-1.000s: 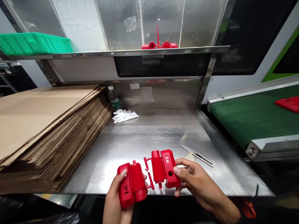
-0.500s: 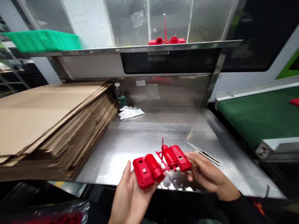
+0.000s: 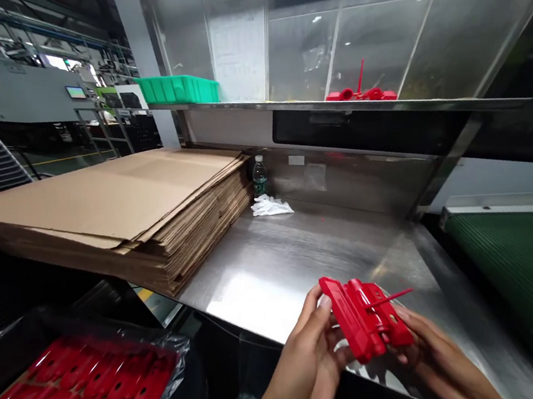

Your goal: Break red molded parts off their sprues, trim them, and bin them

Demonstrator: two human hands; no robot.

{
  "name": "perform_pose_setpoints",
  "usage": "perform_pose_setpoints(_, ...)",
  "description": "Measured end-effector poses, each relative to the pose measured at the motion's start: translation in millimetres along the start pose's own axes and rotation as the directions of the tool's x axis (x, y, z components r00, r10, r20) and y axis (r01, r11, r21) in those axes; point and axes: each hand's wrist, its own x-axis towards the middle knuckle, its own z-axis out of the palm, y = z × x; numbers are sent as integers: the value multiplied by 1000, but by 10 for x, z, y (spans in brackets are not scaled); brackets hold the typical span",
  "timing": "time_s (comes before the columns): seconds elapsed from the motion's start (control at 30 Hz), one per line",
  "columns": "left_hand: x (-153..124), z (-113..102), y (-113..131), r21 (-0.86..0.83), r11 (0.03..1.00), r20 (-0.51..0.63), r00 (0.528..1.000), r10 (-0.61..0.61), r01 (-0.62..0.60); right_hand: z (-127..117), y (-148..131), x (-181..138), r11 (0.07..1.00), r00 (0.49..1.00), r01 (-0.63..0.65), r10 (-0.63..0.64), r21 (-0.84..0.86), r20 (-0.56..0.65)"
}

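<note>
A pair of red moulded plastic parts [image 3: 346, 313], each with a flat block and a rounded barrel, is held above the front of the steel table. A thin sprue sticks out from between them to the right. My left hand [image 3: 306, 363] is closed on the left part, thumb on its outer edge and fingers behind it. On the other side, my right hand [image 3: 435, 347] grips the right part by its outer edge; some of its fingers are hidden. The pieces are tilted and seem folded close together.
Cardboard sheets [image 3: 115, 192] are stacked at left. A water bottle [image 3: 260, 177] and white gloves [image 3: 271, 206] lie behind. A green bin [image 3: 180, 90] and a similar red piece [image 3: 363, 94] sit on the shelf. Lower left, a lined box holds red parts [image 3: 76, 391]. A green conveyor [image 3: 512, 260] runs at right.
My view has swung left, bringing the box of red parts further into sight. Both hands have turned the red parts from lying flat and spread to tilted and closer together.
</note>
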Motion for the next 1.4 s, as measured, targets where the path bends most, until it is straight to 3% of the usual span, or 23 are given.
perform_pose_setpoints(0.13, -23, -103, -29, 113, 993, 23, 999, 32, -35, 63, -15, -62, 997, 993, 67, -62, -46, 100)
perform_pose_setpoints(0.23, -40, -216, -30, 96, 995, 61, 998, 20, -26, 78, 0, -65, 987, 982, 144, -132, -79, 139)
perform_pose_setpoints(0.37, -45, -303, -19, 13, 997, -97, 992, 79, -78, 12, 7, -29, 962, 969, 213, -184, -174, 167)
perform_pose_setpoints(0.5, -2, -320, 33, 33, 998, -268, 962, 54, -47, -46, 16, 13, 943, 966, 226, -185, -245, 181)
perform_pose_setpoints(0.67, 66, -397, 85, 25, 999, -282, 959, -33, 42, 12, 55, 20, 946, 971, 197, -153, -256, 182)
perform_pose_setpoints(0.9, 117, -594, 66, 53, 998, -374, 926, 47, -29, 153, 189, 30, 956, 976, 161, -117, -245, 185)
perform_pose_setpoints(1.07, 68, -624, 151, -52, 988, -431, 890, -152, 144, 237, 197, 8, 867, 955, 297, -274, -400, 115)
perform_pose_setpoints(1.2, -22, -693, 284, -146, 965, -384, 887, -257, 217, 122, 132, -54, 689, 849, 475, -523, -547, 77)
perform_pose_setpoints(1.27, -54, -728, 358, -125, 978, -409, 889, -206, 169, 26, 108, -58, 631, 794, 489, -608, -603, 8)
perform_pose_setpoints(1.3, -67, -733, 391, -83, 989, -437, 888, -144, 120, -9, 106, -45, 640, 793, 456, -608, -619, -45)
perform_pose_setpoints(1.4, -96, -677, 449, 98, 992, -499, 858, 122, -84, -7, 143, 60, 755, 890, 294, -439, -586, -120)
